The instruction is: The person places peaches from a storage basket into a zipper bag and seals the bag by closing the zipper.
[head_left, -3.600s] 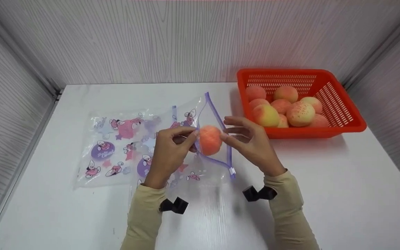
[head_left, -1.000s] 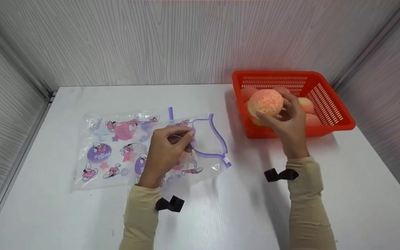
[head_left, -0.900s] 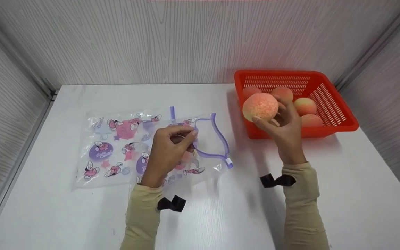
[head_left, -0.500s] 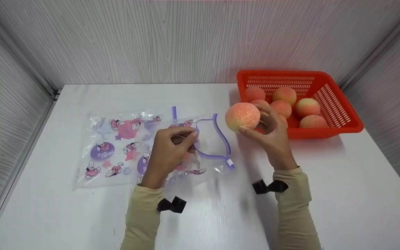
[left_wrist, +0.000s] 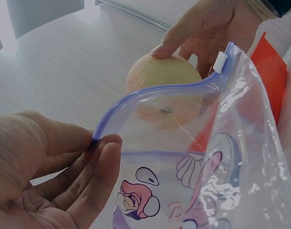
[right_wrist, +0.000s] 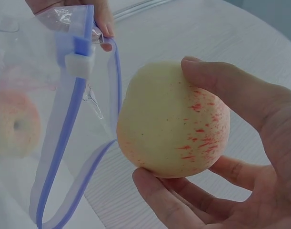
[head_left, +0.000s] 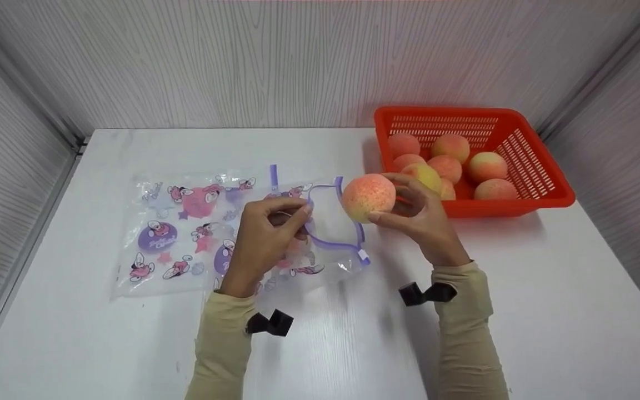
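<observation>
With thumb and fingertips, my left hand [head_left: 264, 239] pinches the purple rim of a clear printed zip bag [left_wrist: 150, 89], whose mouth gapes toward the right. A white slider [left_wrist: 221, 62] sits at one end of the zip. My right hand [head_left: 428, 225] grips a pink and yellow peach [head_left: 369, 198] between thumb and fingers, right at the bag's mouth. In the right wrist view that peach stands beside the purple zip edge. Another peach [right_wrist: 14, 125] shows through the bag's clear film; my left hand mostly hides it in the head view.
A red plastic basket [head_left: 561, 197] with several peaches stands at the back right of the white table [head_left: 548, 289]. A second printed zip bag [head_left: 158, 238] lies flat at the left, partly under the held one. Wood-grain panels [head_left: 231, 61] rise behind and at both sides.
An orange-pink peach held at the bag's mouth went inside. My right hand took another peach from the basket and carried it left to the opening. My left hand keeps its pinch.
</observation>
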Tool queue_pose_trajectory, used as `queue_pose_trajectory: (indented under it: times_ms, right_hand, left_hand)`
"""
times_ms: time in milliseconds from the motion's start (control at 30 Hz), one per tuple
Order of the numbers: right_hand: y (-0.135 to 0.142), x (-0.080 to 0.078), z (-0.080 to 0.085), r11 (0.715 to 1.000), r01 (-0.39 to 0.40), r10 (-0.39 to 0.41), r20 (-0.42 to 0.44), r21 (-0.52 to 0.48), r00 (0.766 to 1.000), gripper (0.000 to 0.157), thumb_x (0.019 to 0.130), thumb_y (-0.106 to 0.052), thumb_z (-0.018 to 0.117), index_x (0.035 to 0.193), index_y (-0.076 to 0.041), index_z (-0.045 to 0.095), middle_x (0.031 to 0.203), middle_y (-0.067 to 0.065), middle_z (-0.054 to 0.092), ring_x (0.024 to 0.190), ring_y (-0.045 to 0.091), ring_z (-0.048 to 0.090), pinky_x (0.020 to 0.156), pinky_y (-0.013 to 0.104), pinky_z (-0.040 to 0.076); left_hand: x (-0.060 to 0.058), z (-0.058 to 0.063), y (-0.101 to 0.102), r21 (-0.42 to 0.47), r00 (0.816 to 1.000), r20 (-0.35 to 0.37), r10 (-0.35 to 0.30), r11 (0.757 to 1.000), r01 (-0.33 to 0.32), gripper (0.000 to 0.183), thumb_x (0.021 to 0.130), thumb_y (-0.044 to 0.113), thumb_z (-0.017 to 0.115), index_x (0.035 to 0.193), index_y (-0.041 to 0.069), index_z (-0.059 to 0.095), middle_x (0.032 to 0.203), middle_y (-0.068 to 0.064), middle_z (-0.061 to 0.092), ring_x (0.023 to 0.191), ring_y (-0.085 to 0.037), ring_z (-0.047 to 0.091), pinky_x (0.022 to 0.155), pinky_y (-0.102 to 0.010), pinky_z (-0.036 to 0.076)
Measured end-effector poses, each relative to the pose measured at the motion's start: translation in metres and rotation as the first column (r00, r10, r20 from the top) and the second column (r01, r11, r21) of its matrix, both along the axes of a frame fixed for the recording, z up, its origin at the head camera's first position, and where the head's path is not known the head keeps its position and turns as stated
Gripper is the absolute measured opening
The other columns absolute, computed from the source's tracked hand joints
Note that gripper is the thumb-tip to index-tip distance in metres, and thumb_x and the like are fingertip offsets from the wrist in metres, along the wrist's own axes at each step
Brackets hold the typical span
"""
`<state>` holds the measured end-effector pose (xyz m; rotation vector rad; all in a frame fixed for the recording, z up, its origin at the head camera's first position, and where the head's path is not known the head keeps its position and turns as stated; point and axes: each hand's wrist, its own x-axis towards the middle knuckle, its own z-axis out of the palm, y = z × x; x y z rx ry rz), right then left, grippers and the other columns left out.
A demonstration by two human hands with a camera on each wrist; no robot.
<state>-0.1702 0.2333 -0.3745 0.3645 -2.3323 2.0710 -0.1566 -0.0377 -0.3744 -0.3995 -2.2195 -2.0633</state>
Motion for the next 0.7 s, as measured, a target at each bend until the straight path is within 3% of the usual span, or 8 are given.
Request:
queue_pose_trajectory:
  times_ms: [267,567,700]
  right_hand:
    - [-0.006,0.000,-0.003,0.994,-0.079,0.074,0.069,0.076,0.995,0.063,0.080,-0.015,0.086,0.138,-0.013,0.060,0.128,0.008,0.066,0.113,0.030,0.065,0.098,0.044,0.055]
    - [-0.017,-0.002,-0.006,0.972,-0.130,0.117,0.076,0.197,0.990,0.069,0.077,-0.020,0.089,0.139,-0.014,0.059,0.129,0.005,0.064,0.110,0.029,0.063,0.096,0.044,0.056]
    - [-0.019,-0.003,-0.007,0.968,-0.146,0.131,0.089,0.202,0.987,0.060,0.085,-0.021,0.083,0.139,-0.011,0.059,0.128,0.007,0.065,0.108,0.029,0.065,0.095,0.042,0.057]
  left_hand:
    - [0.000,-0.002,0.001,0.008,1.000,0.007,-0.014,1.000,0.014,0.015,0.096,0.007,0.070,0.106,-0.001,0.077,0.089,-0.010,0.072,0.070,-0.023,0.072,0.068,-0.032,0.063]
    - [0.000,-0.001,0.000,-0.005,1.000,-0.009,-0.001,1.000,0.001,0.016,0.096,0.007,0.070,0.107,-0.003,0.076,0.088,-0.009,0.073,0.068,-0.023,0.071,0.067,-0.033,0.063]
    - [0.000,-0.001,0.000,-0.004,1.000,-0.018,0.002,1.000,-0.002,0.015,0.096,0.007,0.070,0.106,-0.002,0.076,0.088,-0.009,0.073,0.069,-0.023,0.072,0.067,-0.033,0.063]
